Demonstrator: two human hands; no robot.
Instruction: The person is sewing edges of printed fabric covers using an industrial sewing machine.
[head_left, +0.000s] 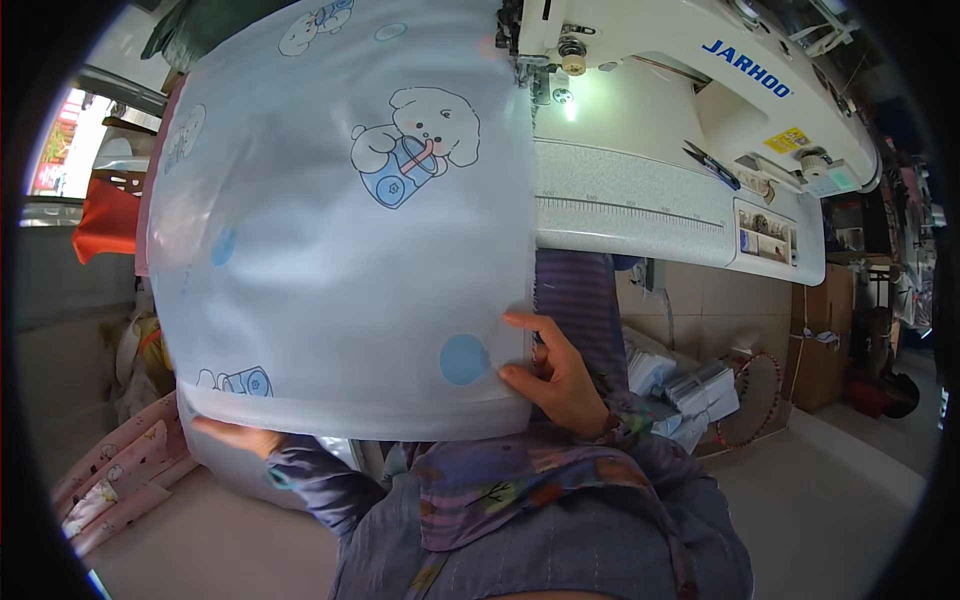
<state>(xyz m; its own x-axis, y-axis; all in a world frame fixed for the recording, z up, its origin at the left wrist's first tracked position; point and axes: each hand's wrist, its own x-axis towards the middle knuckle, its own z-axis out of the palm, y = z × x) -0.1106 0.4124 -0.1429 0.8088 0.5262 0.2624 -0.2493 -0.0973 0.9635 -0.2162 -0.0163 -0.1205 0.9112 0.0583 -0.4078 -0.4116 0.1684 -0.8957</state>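
Satiny, pale-blue, dog-printed sheeting (pixel 320 290) is spread beside the white, long-armed sewing machine (pixel 640 25); soft, slippery handling is suggested, edge holds favoured. Its right edge is touched by the half-open right hand (pixel 568 385); whether the left hand (pixel 240 437) grips the lower-left corner cannot be told.

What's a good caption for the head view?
A puppy sheet, left hand and right hand at its edges, by a sewing machine.

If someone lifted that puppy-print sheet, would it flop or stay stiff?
The sheet would probably flop, as soft dips show in its surface. Its shiny patches suggest it may be slippery. Its thin right edge hints it is likely light for its size.
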